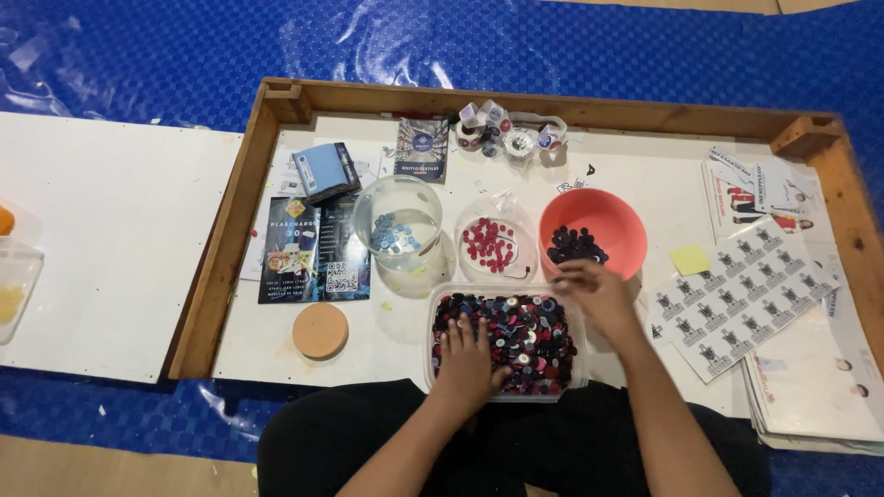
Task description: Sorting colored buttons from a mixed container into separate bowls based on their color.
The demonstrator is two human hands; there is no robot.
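A clear plastic box (438, 354) full of mixed red, dark and white buttons (529, 336) sits at the near edge of a white board. My left hand (467, 361) rests flat inside it, fingers spread over the buttons. My right hand (594, 292) hovers at the box's far right corner by the rim of a pink bowl (603, 213) holding dark buttons (575, 246); whether its fingers pinch a button is hidden. A clear container of red buttons (489, 244) and a clear jar of blue buttons (394, 232) stand behind the box.
A wooden frame (218, 248) borders the board. A round tan lid (320, 330) lies left of the box. Leaflets (313, 248) and a blue card lie at left, sticker sheets (737, 294) and a yellow note at right, small round tubs (502, 133) at the back.
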